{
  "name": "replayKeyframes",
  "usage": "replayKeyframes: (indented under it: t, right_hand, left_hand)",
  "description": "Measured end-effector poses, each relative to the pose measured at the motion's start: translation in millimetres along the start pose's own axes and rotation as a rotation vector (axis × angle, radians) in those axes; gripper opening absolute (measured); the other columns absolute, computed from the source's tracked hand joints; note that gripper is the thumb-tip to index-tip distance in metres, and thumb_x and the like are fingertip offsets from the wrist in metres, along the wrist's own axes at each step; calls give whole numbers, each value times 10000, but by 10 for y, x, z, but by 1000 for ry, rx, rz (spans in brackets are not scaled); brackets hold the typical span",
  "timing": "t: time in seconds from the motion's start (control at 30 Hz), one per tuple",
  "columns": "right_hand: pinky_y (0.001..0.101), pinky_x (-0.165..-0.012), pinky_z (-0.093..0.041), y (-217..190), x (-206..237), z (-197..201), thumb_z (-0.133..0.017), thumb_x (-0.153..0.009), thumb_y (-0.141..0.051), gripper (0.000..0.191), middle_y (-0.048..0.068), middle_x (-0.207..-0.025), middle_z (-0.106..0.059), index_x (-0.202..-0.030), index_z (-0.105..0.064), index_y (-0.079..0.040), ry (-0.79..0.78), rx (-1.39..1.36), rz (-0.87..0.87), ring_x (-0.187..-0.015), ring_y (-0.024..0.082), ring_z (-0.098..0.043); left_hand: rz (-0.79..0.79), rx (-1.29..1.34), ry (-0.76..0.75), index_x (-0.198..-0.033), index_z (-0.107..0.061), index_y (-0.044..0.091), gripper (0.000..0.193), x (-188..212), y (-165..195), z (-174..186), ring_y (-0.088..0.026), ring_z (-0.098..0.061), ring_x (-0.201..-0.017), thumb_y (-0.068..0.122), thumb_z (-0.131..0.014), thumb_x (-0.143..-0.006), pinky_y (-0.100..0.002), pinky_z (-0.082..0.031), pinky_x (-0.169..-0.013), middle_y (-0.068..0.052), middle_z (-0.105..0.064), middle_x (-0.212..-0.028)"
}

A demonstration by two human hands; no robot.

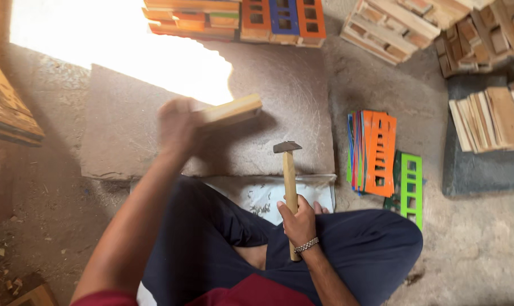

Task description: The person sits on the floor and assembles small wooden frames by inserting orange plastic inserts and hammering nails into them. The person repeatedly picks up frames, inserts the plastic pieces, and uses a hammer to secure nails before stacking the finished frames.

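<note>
My left hand [176,126] grips a wooden block [232,110] at 11 o'clock, my right hand [298,221] a hammer [289,170]; a misjudged blow could catch fingers.

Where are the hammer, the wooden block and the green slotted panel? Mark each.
hammer [289,170]: head view, on the wooden handle.
wooden block [232,110]: head view, on its pale side face.
green slotted panel [411,190]: head view, on its frame.

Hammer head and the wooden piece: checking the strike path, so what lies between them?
In the head view, only bare stone slab shows between hammer head and wooden piece.
</note>
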State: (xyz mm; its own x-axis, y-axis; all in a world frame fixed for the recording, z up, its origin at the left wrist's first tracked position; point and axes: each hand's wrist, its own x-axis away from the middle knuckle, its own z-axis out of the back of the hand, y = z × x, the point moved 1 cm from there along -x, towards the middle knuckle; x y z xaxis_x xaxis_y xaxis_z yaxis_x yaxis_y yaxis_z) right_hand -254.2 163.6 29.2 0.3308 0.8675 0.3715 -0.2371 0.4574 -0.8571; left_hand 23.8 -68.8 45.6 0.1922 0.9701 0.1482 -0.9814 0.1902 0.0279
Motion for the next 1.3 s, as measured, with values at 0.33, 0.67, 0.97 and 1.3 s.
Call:
replayKeyframes:
  t: [0.33, 0.67, 0.97, 1.3]
  right_hand:
    - [236, -373, -432, -780, 81, -188, -637, -991, -361, 351, -10, -610, -576, -965, -654, -11, -307, 94, 139, -439, 54, -530]
    - [244, -562, -459, -1432, 220, -660, -502, -1095, -364, 424, -6, -749, -582, -1275, -569, 15, -129, -18, 830, -625, 56, -521]
    - [366, -491, -492, -1043, -107, -1059, -512, -1044, -418, 464, 90, -632, -632, -1173, -657, 3, -39, 275, 584, -540, 170, -632]
    - [326, -451, -455, -672, -281, -938, -539, -1069, -386, 385, 20, -599, -591, -1093, -700, -37, -96, 206, 385, -503, 112, -554]
  left_hand:
    - [224, 744, 223, -1012, -681, 14, 300, 248, -112, -269, -253, -682, -909, -48, -809, -747, -372, -605, -813, -137, -641, -1122]
    - [59, 1161, 304, -1157, -706, 54, 382, 173, 93, -223, -161, -716, -850, 114, -855, -810, -294, -629, -750, -93, -692, -1084]
    - [33, 1226, 377, -1139, -721, 47, 370, 173, 1, -331, -183, -736, -874, 38, -843, -790, -304, -630, -777, -106, -709, -1073]
    - [28, 1167, 351, -1160, -706, 59, 366, 229, 35, -279, -209, -725, -869, 58, -797, -807, -336, -633, -770, -119, -700, -1057]
